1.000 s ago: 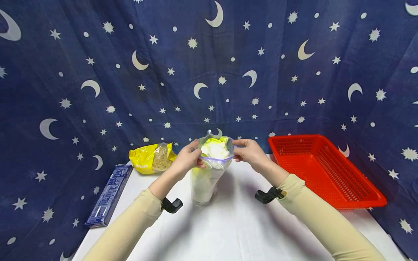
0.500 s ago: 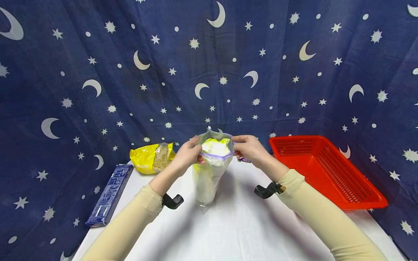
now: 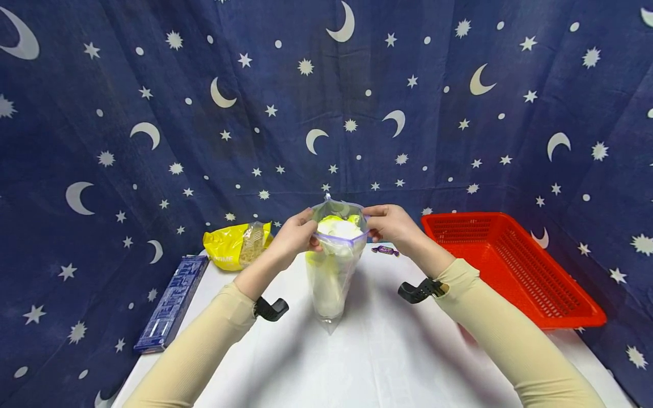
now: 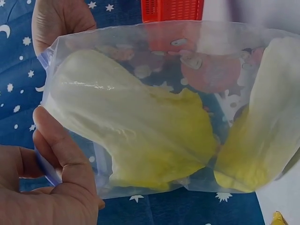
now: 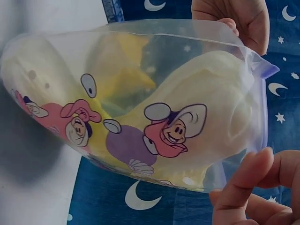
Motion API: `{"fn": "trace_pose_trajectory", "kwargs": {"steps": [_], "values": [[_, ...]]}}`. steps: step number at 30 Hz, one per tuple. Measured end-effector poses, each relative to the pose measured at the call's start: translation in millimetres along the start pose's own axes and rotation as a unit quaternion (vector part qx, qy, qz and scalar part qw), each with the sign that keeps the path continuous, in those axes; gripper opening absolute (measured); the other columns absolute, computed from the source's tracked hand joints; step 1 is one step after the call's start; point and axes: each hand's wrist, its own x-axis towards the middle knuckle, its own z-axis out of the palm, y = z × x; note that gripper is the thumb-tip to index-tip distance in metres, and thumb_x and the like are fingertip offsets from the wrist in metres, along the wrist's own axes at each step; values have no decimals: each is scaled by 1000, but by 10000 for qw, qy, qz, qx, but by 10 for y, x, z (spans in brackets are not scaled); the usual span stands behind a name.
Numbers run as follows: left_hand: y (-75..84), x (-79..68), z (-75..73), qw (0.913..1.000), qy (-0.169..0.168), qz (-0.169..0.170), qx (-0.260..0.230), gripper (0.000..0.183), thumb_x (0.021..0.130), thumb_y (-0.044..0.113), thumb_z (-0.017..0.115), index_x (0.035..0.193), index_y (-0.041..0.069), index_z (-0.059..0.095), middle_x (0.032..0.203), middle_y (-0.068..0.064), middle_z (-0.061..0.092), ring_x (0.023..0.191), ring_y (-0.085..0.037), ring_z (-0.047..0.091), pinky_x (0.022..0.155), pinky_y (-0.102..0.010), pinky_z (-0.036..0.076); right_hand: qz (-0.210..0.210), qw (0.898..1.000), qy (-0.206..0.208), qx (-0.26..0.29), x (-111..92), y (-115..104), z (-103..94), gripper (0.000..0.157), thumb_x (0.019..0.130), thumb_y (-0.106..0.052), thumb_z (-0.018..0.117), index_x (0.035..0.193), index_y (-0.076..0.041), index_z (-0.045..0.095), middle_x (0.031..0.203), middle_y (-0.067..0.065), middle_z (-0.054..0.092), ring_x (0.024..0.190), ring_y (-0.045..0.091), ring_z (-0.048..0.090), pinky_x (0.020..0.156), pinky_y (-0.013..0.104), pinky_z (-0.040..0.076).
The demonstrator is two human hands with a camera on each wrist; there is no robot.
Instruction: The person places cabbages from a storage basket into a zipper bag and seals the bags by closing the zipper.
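A clear zip bag with a purple zipper rim hangs upright between my hands, its mouth spread wide. Inside are pale leaves with yellow frilly edges that look like napa cabbage leaves; one white end shows at the opening in the head view. My left hand pinches the rim on the left side, thumb against fingers. On the other side, my right hand pinches the rim. Cartoon figures are printed on one face of the bag. Whether the bag's bottom touches the table cannot be told.
A yellow packet with a see-through window lies at the back left. Beside it is a long blue box along the left edge. A purple-wrapped candy lies behind the bag, and a red plastic basket stands at right on the white table.
Both hands have risen slightly with the bag, which has shifted a little right and hangs straighter. The purple-wrapped candy has come into view below my right hand.
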Motion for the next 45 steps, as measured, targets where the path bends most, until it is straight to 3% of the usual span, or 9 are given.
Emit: {"fn": "trace_pose_trajectory", "kwargs": {"steps": [4, 10, 14, 22, 25, 29, 32, 37, 45], "values": [[35, 8, -2, 9999, 29, -102, -9, 69, 97, 4, 41, 162, 0, 19, 128, -24, 48, 62, -10, 52, 68, -24, 59, 122, 9998, -143, 64, -4, -53, -16, 54, 93, 2, 59, 145, 11, 48, 100, 23, 62, 64, 14, 55, 58, 19, 53], [79, 15, 24, 9999, 42, -98, 37, 69, 96, 4, 42, 161, -1, 19, 115, -22, 51, 63, -11, 52, 69, -24, 60, 249, 9995, -184, 41, 2, -116, -13, 54, 93, 3, 55, 147, 8, 48, 115, 27, 58, 68, 15, 55, 60, 19, 54], [93, 17, 36, 9999, 102, -117, 33, 69, 96, 4, 42, 162, -1, 19, 122, -26, 49, 63, -10, 52, 67, -22, 59, 208, 9996, -211, -27, -9, -140, -18, 55, 92, 4, 53, 147, 7, 49, 116, 26, 57, 69, 16, 55, 61, 20, 54], [109, -7, 36, 9998, 117, -117, 138, 70, 97, 4, 42, 162, 2, 18, 124, -20, 49, 62, -11, 51, 67, -23, 59, 145, 9991, -277, -290, -22, -166, -53, 56, 90, 3, 53, 146, 7, 49, 112, 23, 58, 69, 17, 56, 64, 22, 55], [116, -14, 38, 9998, 93, -18, 183, 70, 96, 4, 42, 162, 1, 18, 145, -20, 44, 62, -11, 50, 66, -23, 59, 148, 9987, -296, -392, -23, -178, -59, 56, 91, 3, 53, 146, 8, 49, 111, 23, 58, 71, 18, 56, 62, 21, 55], [116, -20, 48, 9997, 30, 107, 229, 71, 95, 3, 43, 162, -2, 17, 166, -12, 25, 62, -12, 50, 65, -23, 59, 130, 9980, -350, -503, -27, -197, -56, 57, 90, 4, 51, 147, 8, 48, 131, 26, 56, 71, 16, 55, 63, 22, 55], [107, -17, 54, 9996, 21, 138, 229, 72, 94, 2, 43, 161, -2, 18, 167, -11, 22, 63, -12, 50, 64, -23, 59, 109, 9977, -364, -570, -29, -210, -54, 58, 90, 4, 50, 148, 7, 47, 139, 26, 52, 70, 15, 55, 63, 23, 55], [104, -19, 63, 9997, 17, 160, 204, 71, 95, 2, 42, 162, -1, 18, 168, -10, 20, 64, -13, 50, 64, -23, 59, 117, 9976, -352, -591, -35, -221, -62, 58, 90, 3, 51, 148, 7, 48, 133, 27, 55, 70, 16, 55, 61, 22, 54], [101, -32, 80, 9997, 22, 187, 125, 70, 97, 3, 42, 162, -2, 16, 168, -13, 20, 63, -12, 51, 65, -23, 59, 83, 9981, -415, -449, -36, -217, -76, 61, 88, 4, 49, 149, 9, 45, 139, 28, 52, 67, 14, 54, 56, 20, 50]]}}
